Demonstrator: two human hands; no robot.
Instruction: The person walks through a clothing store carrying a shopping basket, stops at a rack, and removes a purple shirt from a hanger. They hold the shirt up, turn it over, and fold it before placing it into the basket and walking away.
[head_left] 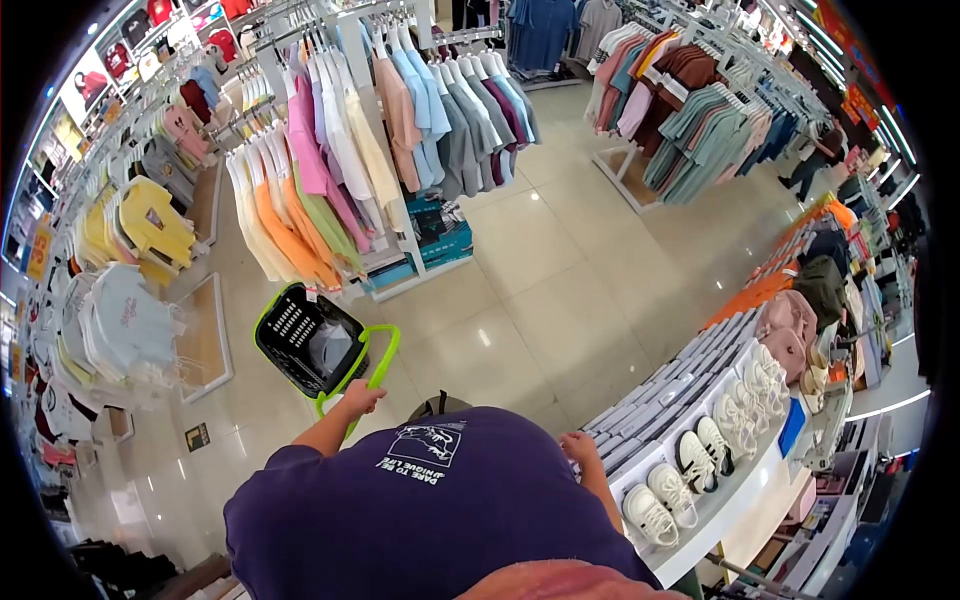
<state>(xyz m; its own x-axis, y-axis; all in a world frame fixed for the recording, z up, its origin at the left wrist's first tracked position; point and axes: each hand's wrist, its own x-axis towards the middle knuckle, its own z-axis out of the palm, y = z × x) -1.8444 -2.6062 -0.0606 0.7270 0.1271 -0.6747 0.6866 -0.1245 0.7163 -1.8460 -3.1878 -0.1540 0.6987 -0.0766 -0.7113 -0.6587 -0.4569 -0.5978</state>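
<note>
My left hand (362,399) is closed round the bright green handle (384,360) of a black shopping basket (305,340) with a green rim. A pale, partly see-through package (331,347) lies inside the basket. On the other side of my body, my right hand (578,447) hangs with its fingers loosely curled and nothing visible in them; my purple shirt hides part of it. Close to this hand is a slanted display with stacked grey-white boxes (655,400). White sneakers (697,460) stand in a row along its edge.
Ahead of the basket stands a rack of colourful shirts (320,190). More garments hang on a rack (700,120) at far right. Yellow and white tops (150,225) line the left. Pink backpacks (790,330) sit beyond the shoes. A person (815,160) is in the distance on the tiled floor (545,290).
</note>
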